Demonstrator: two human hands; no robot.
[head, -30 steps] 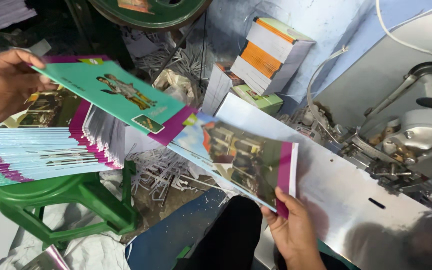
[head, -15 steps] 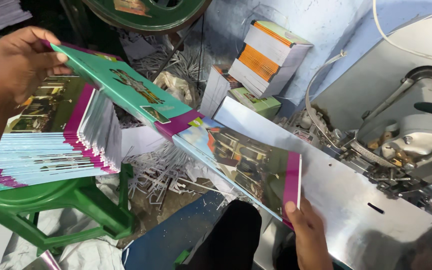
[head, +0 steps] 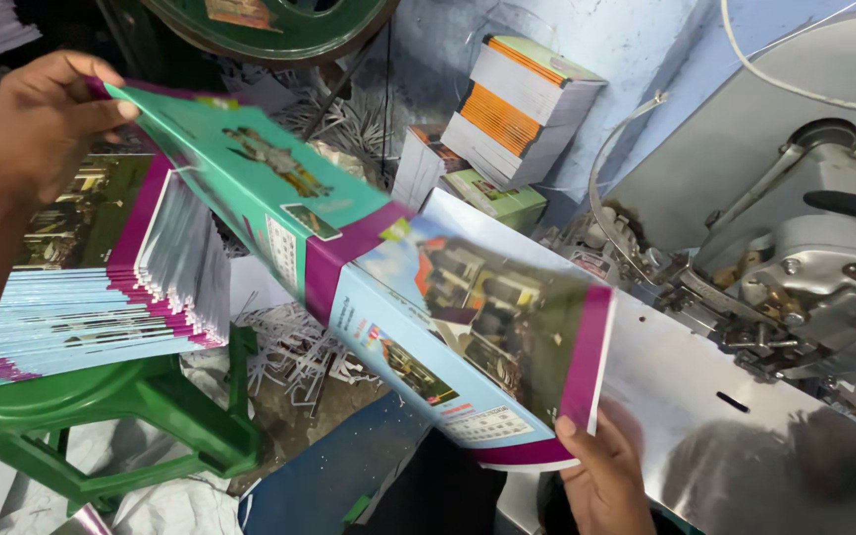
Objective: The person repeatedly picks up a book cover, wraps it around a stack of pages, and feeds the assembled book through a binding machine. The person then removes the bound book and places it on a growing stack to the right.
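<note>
The left hand (head: 47, 119) is pinching the top corner of an open booklet (head: 378, 297), thumb over its green cover and fingers curled behind, so the grip is closed on that corner. The right hand (head: 601, 481) is holding the booklet's opposite lower corner from beneath, thumb lying on the purple border, its grip likewise closed on the paper. Between the two hands the booklet is hanging spread and folded along its purple spine, the green half rising toward the left hand and the picture-printed half sloping down toward the right hand.

Taking the booklet as the landmark: below and left of it a stack (head: 101, 287) of matching booklets is lying on a green stool (head: 121, 416), just under the left hand. Directly beneath the booklet's middle, white paper trimmings (head: 294, 347) are littering the floor. To the right of the booklet and under its lower edge, a shiny metal counter (head: 735, 456) is sloping away, with the booklet's right end hovering close over it. Further right and above the booklet a grey stitching machine (head: 804, 258) is sitting on that counter. Above the booklet, against the blue wall, a pile of orange-edged pads (head: 517, 109) is leaning, well apart from both hands.
</note>
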